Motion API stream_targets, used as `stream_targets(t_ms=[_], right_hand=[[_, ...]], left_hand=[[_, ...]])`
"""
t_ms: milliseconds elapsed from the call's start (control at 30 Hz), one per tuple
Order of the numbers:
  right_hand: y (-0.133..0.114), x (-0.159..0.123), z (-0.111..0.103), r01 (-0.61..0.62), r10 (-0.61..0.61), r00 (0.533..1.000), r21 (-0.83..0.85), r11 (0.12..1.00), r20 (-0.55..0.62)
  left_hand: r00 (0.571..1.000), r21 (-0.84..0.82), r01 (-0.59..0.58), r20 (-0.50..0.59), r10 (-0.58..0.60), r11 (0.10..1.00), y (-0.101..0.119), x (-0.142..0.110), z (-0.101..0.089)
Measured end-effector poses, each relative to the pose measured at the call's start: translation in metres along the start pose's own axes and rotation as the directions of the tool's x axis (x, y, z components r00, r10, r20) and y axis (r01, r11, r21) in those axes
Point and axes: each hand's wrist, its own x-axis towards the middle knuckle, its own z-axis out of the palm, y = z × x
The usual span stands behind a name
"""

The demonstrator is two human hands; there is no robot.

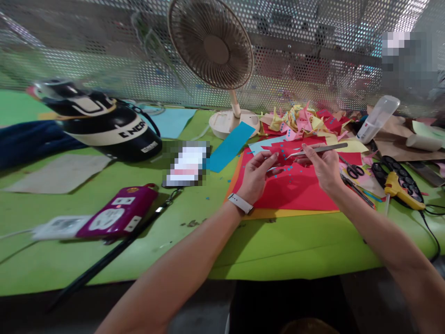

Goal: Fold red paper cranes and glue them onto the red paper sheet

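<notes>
1. Stretches bare left forearm (194,246) from below left of the red sheet (295,195).
2. Holds left hand (259,170) above the sheet's left part, with fingers curled.
3. Slants bare right forearm (375,222) from below right of the sheet.
4. Holds right hand (322,164) above its right part, pinching thumb against fingers.

A fan (213,48) and black bottle (114,132) are resting on the green bench (191,255).
Behind them a perforated panel (111,60) is rising; nearer, a phone (187,163) is trailing a dark strap (111,255) past a purple device (118,211) and white block (64,227).
</notes>
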Motion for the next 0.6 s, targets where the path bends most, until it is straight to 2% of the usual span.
stream_targets(t_ms=[167,600], right_hand=[[0.0006,-0.0005,-0.0003,0.007,-0.008,1.0,0.029,1.0,0.01],[-0.0002,-0.001,0.0007,-0.003,0.003,1.0,0.005,1.0,-0.003]], left_hand=[[1.0,0.016,0.028,0.012,-0.029,0.999,0.0017,-0.0021,0.0013],[1.0,-0.004,0.009,-0.006,-0.009,1.0,0.0007,-0.0012,0.003]])
